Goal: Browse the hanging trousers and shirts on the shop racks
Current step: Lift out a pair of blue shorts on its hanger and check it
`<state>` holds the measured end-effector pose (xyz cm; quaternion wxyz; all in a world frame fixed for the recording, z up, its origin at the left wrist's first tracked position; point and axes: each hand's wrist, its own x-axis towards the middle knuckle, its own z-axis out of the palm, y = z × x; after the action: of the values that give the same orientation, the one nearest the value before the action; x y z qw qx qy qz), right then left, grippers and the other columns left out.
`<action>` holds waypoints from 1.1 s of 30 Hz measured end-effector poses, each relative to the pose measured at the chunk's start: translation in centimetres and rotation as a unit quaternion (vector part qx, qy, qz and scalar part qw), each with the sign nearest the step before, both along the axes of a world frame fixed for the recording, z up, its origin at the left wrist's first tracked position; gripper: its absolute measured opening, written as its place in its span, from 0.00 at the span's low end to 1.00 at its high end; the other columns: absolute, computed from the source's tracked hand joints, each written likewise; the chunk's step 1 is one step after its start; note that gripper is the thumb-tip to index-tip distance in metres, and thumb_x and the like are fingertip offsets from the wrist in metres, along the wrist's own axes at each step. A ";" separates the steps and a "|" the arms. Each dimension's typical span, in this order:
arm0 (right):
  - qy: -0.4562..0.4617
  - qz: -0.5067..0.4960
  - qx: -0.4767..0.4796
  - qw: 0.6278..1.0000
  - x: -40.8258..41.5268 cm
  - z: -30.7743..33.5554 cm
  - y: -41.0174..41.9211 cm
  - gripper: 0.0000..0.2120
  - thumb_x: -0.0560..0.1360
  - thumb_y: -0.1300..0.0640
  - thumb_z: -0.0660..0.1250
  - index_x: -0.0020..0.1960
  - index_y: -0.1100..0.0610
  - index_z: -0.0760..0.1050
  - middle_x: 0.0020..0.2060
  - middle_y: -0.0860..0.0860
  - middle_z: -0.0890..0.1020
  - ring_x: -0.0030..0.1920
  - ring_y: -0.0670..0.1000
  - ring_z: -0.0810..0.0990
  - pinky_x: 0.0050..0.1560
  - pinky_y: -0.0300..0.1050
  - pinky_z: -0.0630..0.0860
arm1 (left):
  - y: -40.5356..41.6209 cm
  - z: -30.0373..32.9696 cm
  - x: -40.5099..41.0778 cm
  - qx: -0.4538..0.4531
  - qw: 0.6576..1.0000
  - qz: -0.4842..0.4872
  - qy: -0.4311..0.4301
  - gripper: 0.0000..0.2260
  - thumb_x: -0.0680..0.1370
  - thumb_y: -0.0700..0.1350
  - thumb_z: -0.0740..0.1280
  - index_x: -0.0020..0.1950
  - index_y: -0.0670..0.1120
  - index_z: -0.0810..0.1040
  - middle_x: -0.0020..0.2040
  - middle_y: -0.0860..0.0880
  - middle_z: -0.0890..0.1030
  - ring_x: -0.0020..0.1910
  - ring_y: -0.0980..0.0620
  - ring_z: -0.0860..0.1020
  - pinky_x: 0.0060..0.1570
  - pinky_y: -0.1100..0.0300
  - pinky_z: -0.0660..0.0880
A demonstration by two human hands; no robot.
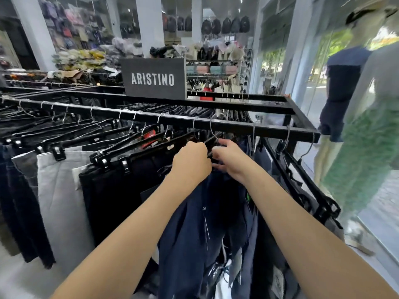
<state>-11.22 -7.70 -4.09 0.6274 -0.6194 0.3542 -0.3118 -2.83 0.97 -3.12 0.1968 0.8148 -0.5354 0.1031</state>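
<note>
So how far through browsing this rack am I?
Done: nothing visibly marks finished pairs. In hand: left hand and right hand meet on hangers above the navy trousers. Left: possibly the black trousers, light grey trousers, and no shirts handled.

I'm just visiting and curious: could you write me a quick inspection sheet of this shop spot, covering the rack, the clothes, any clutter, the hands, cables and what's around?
Surface: black metal rack with a rail of hangers, topped by an ARISTINO sign.
Job's things: navy trousers under the hands; black trousers and pale grey trousers to the left, all on clip hangers.
Clutter: paper tags low among the navy pairs.
Hands: left hand and right hand both closed around hanger tops at the navy pairs.
Cables: nothing seen.
Surroundings: backpacks on the far wall, glass shopfront and dressed mannequins to the right.
</note>
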 end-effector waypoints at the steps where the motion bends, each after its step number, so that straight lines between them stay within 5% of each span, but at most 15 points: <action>1: 0.016 -0.002 -0.010 1.000 0.1 0.0 -0.1 0.29 0.74 0.66 0.62 0.74 0.55 0.61 0.55 0.54 0.75 0.54 0.51 0.76 0.59 0.51 0.77 | -0.4 -0.1 0.3 -0.001 1.000 -0.005 0.022 0.10 0.76 0.48 0.66 0.38 0.44 0.73 0.42 0.43 0.76 0.37 0.44 0.76 0.35 0.55 0.73; 5: 0.051 -0.009 -0.041 0.998 0.3 0.1 -0.8 0.27 0.77 0.61 0.65 0.74 0.55 0.64 0.60 0.52 0.74 0.57 0.51 0.75 0.58 0.51 0.77 | -1.2 -0.7 1.7 -0.018 0.993 -0.023 0.117 0.12 0.72 0.50 0.69 0.31 0.45 0.77 0.34 0.45 0.79 0.35 0.47 0.77 0.33 0.58 0.74; 10: 0.051 -0.029 -0.040 0.998 1.1 0.4 -1.7 0.30 0.76 0.57 0.68 0.76 0.56 0.62 0.66 0.55 0.72 0.61 0.52 0.73 0.53 0.48 0.77 | -1.6 -1.1 1.9 -0.047 0.988 -0.034 0.146 0.10 0.71 0.49 0.70 0.33 0.45 0.79 0.30 0.48 0.76 0.38 0.47 0.76 0.36 0.60 0.72; 13: 0.107 -0.030 -0.048 0.993 1.4 0.0 -1.7 0.23 0.74 0.55 0.68 0.67 0.54 0.69 0.56 0.53 0.77 0.53 0.52 0.75 0.56 0.52 0.79 | -1.9 -1.7 1.7 -0.019 0.983 -0.060 0.174 0.10 0.71 0.48 0.70 0.35 0.43 0.79 0.31 0.47 0.77 0.37 0.46 0.78 0.33 0.61 0.70; 16: 0.156 -0.054 -0.089 0.982 1.5 -0.5 -2.0 0.12 0.78 0.56 0.66 0.60 0.53 0.69 0.42 0.48 0.74 0.44 0.50 0.75 0.48 0.50 0.77 | -2.1 -2.5 1.8 -0.010 0.978 -0.089 0.188 0.11 0.69 0.51 0.71 0.36 0.43 0.79 0.36 0.47 0.81 0.38 0.49 0.77 0.35 0.61 0.70; 21: 0.257 -0.062 -0.177 0.948 1.2 -0.5 -1.7 0.21 0.78 0.50 0.66 0.68 0.55 0.69 0.54 0.52 0.79 0.54 0.55 0.80 0.58 0.55 0.78 | -2.3 -2.8 2.2 -0.015 0.977 -0.132 0.167 0.12 0.69 0.48 0.73 0.38 0.40 0.78 0.37 0.46 0.81 0.39 0.48 0.77 0.42 0.55 0.74; 25: 0.355 -0.069 -0.212 0.908 0.3 -0.4 -0.7 0.30 0.77 0.50 0.66 0.74 0.59 0.60 0.60 0.57 0.77 0.57 0.58 0.79 0.50 0.47 0.75 | -2.5 -3.4 2.3 -0.016 0.972 -0.146 0.185 0.12 0.70 0.47 0.73 0.35 0.43 0.73 0.36 0.45 0.80 0.36 0.47 0.76 0.35 0.57 0.72; 29: 0.381 -0.104 -0.343 0.852 0.3 -0.5 0.7 0.10 0.77 0.57 0.62 0.57 0.56 0.75 0.56 0.57 0.79 0.54 0.56 0.77 0.46 0.44 0.70 | -1.6 -3.0 2.9 0.053 0.939 -0.204 0.272 0.07 0.78 0.43 0.64 0.43 0.42 0.79 0.37 0.47 0.82 0.27 0.51 0.81 0.29 0.63 0.74; 31: 0.408 -0.069 -0.386 0.824 0.2 -0.4 1.3 0.12 0.77 0.58 0.61 0.55 0.55 0.81 0.56 0.56 0.82 0.59 0.56 0.76 0.54 0.44 0.70 | -1.0 -2.4 4.2 0.070 0.920 -0.220 0.316 0.09 0.79 0.37 0.62 0.49 0.43 0.82 0.37 0.47 0.83 0.27 0.53 0.81 0.35 0.63 0.79; 33: 0.419 -0.040 -0.372 0.827 -0.1 0.0 1.5 0.14 0.78 0.58 0.60 0.57 0.53 0.83 0.56 0.54 0.83 0.59 0.56 0.78 0.57 0.42 0.72 | -0.5 -1.8 5.8 -0.013 0.931 -0.192 0.312 0.09 0.78 0.35 0.65 0.50 0.45 0.84 0.36 0.49 0.83 0.30 0.55 0.81 0.40 0.65 0.79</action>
<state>-11.32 -6.18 -4.05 0.1277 -0.8623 0.4647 -0.1554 3.01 0.51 -4.87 0.3802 0.6851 -0.5919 -0.1889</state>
